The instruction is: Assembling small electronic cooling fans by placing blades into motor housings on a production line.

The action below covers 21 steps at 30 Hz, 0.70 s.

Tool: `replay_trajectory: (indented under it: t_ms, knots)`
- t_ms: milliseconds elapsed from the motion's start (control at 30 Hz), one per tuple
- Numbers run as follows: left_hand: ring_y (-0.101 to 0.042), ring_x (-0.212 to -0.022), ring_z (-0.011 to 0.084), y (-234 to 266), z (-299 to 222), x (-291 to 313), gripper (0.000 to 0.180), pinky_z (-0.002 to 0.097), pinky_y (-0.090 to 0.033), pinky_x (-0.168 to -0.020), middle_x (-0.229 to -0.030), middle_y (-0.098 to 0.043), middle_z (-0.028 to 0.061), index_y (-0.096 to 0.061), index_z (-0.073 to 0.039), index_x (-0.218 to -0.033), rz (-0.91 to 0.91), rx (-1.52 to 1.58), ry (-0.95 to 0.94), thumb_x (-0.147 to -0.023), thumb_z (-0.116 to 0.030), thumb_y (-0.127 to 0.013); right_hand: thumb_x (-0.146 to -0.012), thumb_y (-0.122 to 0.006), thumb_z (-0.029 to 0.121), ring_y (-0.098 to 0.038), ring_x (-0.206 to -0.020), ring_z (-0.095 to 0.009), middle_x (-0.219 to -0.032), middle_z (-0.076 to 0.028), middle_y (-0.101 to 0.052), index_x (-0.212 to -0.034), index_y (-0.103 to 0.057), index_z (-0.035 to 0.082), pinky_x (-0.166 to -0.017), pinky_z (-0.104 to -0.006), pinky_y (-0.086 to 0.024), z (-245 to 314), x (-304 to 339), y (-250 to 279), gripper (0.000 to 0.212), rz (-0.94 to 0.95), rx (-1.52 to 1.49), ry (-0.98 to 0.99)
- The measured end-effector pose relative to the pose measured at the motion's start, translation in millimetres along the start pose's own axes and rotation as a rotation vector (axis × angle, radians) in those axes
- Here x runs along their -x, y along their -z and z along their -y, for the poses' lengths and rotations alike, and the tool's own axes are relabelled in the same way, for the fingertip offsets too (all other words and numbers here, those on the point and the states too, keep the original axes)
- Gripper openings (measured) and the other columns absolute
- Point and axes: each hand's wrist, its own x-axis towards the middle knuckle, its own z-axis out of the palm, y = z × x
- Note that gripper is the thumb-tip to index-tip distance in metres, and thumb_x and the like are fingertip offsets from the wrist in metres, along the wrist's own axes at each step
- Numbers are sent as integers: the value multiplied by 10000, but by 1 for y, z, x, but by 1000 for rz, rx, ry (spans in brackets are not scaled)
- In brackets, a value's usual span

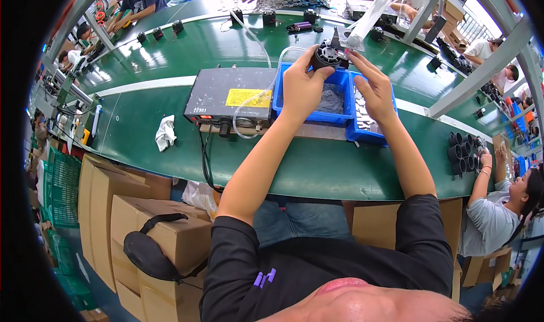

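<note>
My left hand (304, 90) grips a black round housing (328, 54) with a spoked, fan-like face, held up over the far side of the blue bins. My right hand (373, 92) is close on its right, fingers stretched out and thumb apart. Its fingertips are at the housing's right edge, by a small red spot I cannot make out. Below the hands, one blue bin (313, 117) contains greyish clear plastic, and another blue bin (368, 136) contains small white pieces. Just beyond the housing a clear tube-shaped piece (368, 26) slants over the bench.
Left of the bins stands a grey control box (212, 92) with a yellow label and a thin clear hose (249, 35). A crumpled white tissue (165, 133) lies left. Black cups (460, 152) are stacked right, near a co-worker (496, 209). Cardboard boxes (164, 237) stand below left.
</note>
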Motion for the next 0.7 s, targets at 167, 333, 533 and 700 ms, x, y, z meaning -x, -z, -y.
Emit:
replay_trajectory:
  t_ms: [167, 333, 533, 700]
  knots:
    - [-758, -972, 246, -2, 0, 2, 581, 317, -614, -864, -1186, -792, 207, -666, 62, -1427, -32, 12, -30, -867, 53, -821, -1019, -632, 239, -609, -1412, -352, -1542, -209, -650, -1464, -689, -21, -1185, -400, -451, 0, 0, 0, 518, 34, -44, -3]
    - [-751, -1032, 243, -1, -2, 3, 605, 324, -616, -916, -1235, -773, 196, -648, 62, -1442, -30, 15, -79, -861, 81, -814, -996, -656, 229, -617, -1394, -343, -1512, -200, -670, -1433, -711, -8, -1164, -395, -463, -7, -1, 3, 500, -4, -78, 17]
    - [-744, -1071, 237, 7, -10, 19, 644, 337, -606, -973, -1252, -768, 168, -648, 43, -1447, -58, -168, -226, -831, 89, -827, -904, -734, 137, -703, -1178, -290, -1268, -161, -777, -1270, -783, 9, -1032, -377, -540, -14, -16, 33, 391, 119, 571, -174]
    - [-742, -1045, 238, 1, -13, 39, 659, 339, -595, -976, -1242, -775, 164, -672, 17, -1429, -10, -194, -337, -799, 66, -857, -825, -774, 63, -717, -903, -253, -996, -128, -801, -1098, -805, -2, -866, -376, -584, -22, -19, 44, 283, 550, 700, -553]
